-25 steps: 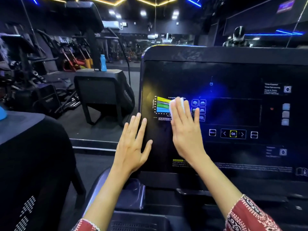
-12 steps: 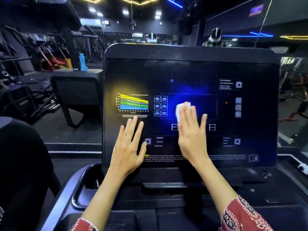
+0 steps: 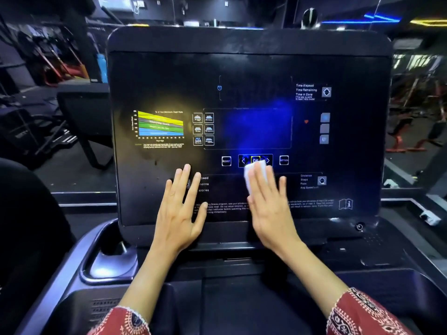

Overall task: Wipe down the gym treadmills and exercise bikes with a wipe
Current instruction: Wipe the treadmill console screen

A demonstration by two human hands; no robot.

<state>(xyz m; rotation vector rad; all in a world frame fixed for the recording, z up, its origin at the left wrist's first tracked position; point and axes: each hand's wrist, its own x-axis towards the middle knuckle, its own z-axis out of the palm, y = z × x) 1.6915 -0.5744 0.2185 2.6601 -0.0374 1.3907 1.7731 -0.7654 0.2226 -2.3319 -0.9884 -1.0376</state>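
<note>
wipe (image 3: 255, 176) | under right hand (image 3: 271, 209) fingers (image 3: 260, 183) | on console (image 3: 242, 64)

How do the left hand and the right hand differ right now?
The left hand lies bare on the console; the right hand presses a white wipe against it. The left hand is splayed wider; the right hand is held closer together. Both lie flat and straight.

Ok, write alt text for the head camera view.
A person's right hand presses a white wipe flat against a treadmill console, just below its OK button. The left hand rests open on the panel beside it.
</note>
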